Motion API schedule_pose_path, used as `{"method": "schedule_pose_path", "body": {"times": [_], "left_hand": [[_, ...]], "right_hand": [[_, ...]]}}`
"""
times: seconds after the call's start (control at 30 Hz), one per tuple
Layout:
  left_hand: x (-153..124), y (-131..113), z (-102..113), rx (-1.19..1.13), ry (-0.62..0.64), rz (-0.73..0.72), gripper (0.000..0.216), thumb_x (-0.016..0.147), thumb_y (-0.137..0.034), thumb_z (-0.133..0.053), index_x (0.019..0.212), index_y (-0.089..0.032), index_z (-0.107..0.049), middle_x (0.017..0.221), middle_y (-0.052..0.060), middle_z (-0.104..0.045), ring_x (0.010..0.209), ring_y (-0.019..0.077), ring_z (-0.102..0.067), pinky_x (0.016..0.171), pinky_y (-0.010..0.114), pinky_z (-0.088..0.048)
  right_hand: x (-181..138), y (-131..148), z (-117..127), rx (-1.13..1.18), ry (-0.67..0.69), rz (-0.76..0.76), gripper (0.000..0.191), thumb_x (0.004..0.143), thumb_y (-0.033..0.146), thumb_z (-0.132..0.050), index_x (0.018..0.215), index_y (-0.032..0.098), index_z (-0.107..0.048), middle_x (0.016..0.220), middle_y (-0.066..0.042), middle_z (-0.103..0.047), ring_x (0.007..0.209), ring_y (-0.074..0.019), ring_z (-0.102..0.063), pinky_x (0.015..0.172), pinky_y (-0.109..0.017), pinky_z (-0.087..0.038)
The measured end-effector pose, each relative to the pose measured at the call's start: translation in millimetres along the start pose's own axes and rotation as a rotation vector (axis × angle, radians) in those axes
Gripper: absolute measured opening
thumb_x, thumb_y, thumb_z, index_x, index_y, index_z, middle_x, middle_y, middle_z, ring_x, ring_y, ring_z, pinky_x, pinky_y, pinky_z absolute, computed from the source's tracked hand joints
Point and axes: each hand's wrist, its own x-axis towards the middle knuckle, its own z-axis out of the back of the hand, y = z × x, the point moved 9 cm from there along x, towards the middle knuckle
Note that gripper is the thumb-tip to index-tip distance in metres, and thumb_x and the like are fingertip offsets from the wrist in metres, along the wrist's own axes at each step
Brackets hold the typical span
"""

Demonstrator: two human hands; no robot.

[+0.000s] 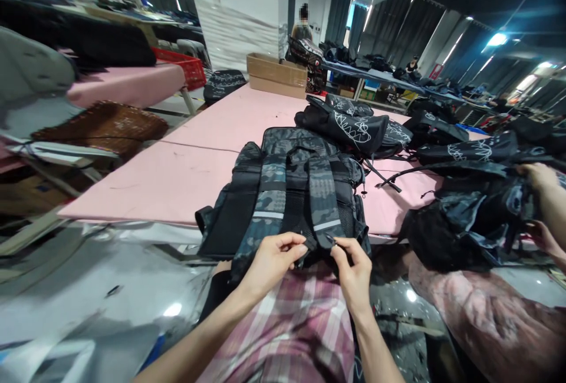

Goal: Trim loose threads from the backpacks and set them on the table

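A dark camouflage backpack lies back-side up on the pink table, its shoulder straps running toward me over the table's near edge. My left hand is closed in a pinch on the lower end of a strap at the bag's bottom edge. My right hand pinches the end of the other strap, just beside the left hand. Both hands hover over my plaid-clothed lap.
More black backpacks with white drawings lie further back on the table. A co-worker's hands at the right handle another dark bag. A cardboard box sits at the far end, a red crate at the left.
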Motion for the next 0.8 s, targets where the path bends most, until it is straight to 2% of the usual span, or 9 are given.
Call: {"method": "schedule_pose_path", "body": {"times": [0.13,0.3,0.4,0.5,0.53,0.6,0.7,0.8], "left_hand": [[2,-1,2,-0.02,-0.014,-0.008,0.026,0.061,-0.033,-0.064,0.075,-0.011,-0.067,0.057,0.0,-0.056,0.048,0.0087,-0.044,0.046,0.02,-0.035],[0,-1,-4,-0.015,0.015,-0.03,0.019,0.062,-0.029,-0.065,0.07,-0.011,-0.067,0.055,-0.002,-0.055,0.048,0.008,-0.042,0.046,0.019,-0.034],[-1,-3,-2,-0.105,0.077,-0.024,0.015,0.062,-0.025,-0.068,0.067,-0.011,-0.066,0.056,-0.001,-0.057,0.049,0.0077,-0.044,0.047,0.018,-0.035],[-1,-9,7,-0.481,0.124,0.0,0.018,0.061,-0.024,-0.074,0.067,-0.012,-0.061,0.061,0.0,-0.057,0.058,0.01,-0.052,0.052,0.018,-0.042],[0,-11,9,-0.62,0.136,0.009,0.02,0.061,-0.024,-0.076,0.068,-0.013,-0.06,0.062,-0.001,-0.056,0.062,0.0107,-0.054,0.053,0.017,-0.044],[1,-10,10,-0.818,0.165,0.046,0.023,0.059,-0.02,-0.078,0.07,-0.012,-0.059,0.062,-0.003,-0.052,0.067,0.0111,-0.056,0.054,0.017,-0.047],[-1,0,3,-0.928,0.197,0.119,0.023,0.059,-0.013,-0.078,0.074,-0.011,-0.059,0.062,-0.003,-0.05,0.066,0.0102,-0.056,0.055,0.017,-0.049],[-4,9,1,-0.962,0.204,0.138,0.02,0.061,-0.009,-0.075,0.075,-0.01,-0.06,0.061,-0.002,-0.049,0.064,0.0095,-0.054,0.055,0.017,-0.049]], "right_hand": [[-5,5,-5,-0.019,0.052,0.052,0.013,0.083,0.024,-0.054,0.09,0.019,-0.064,0.084,-0.003,-0.066,0.076,-0.016,-0.06,0.07,-0.026,-0.047],[-8,20,-9,-0.106,0.067,0.146,0.013,0.084,0.022,-0.052,0.087,0.019,-0.064,0.079,-0.004,-0.065,0.073,-0.0154,-0.058,0.07,-0.027,-0.044],[-1,1,0,0.024,0.02,0.013,0.013,0.083,0.026,-0.054,0.083,0.018,-0.064,0.075,-0.003,-0.063,0.072,-0.0152,-0.057,0.069,-0.026,-0.044],[-3,-32,6,0.334,-0.094,-0.229,0.019,0.079,0.033,-0.058,0.089,0.017,-0.062,0.074,-0.001,-0.06,0.065,-0.0124,-0.053,0.061,-0.023,-0.043],[-6,-38,1,0.426,-0.09,-0.288,0.024,0.077,0.035,-0.06,0.093,0.017,-0.062,0.072,0.0,-0.058,0.062,-0.0112,-0.052,0.058,-0.022,-0.042],[-14,-39,-23,0.557,0.004,-0.362,0.033,0.072,0.036,-0.066,0.099,0.017,-0.062,0.071,0.001,-0.058,0.06,-0.0104,-0.05,0.057,-0.022,-0.041],[-27,-26,-66,0.69,0.166,-0.414,0.037,0.067,0.036,-0.069,0.098,0.016,-0.065,0.078,-0.002,-0.062,0.07,-0.0134,-0.054,0.065,-0.024,-0.043],[-33,-22,-89,0.782,0.186,-0.483,0.029,0.069,0.037,-0.069,0.087,0.016,-0.066,0.08,-0.003,-0.063,0.067,-0.0116,-0.052,0.062,-0.022,-0.041]]}}
